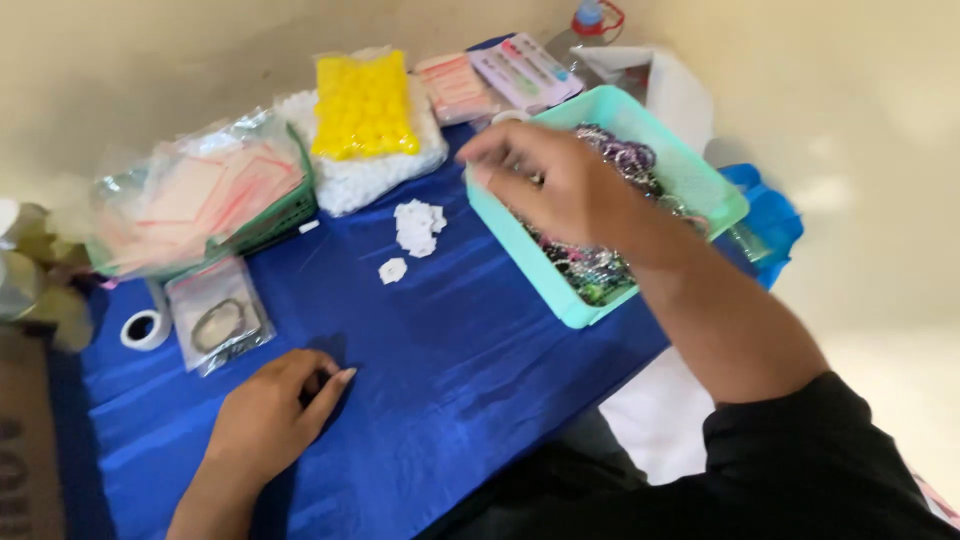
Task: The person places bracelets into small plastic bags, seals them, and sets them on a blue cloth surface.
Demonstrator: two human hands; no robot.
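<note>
While beads glint, right hand (560, 185) hovers above basket (700, 170).

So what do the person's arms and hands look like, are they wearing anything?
Both hands are bare, with no gloves. No rings or watch show. The right hand has a bare forearm, and a black sleeve starts further up, near the elbow. The left hand also has a bare wrist and forearm, with no sleeve in view. The right hand's fingers look blurry.
</note>
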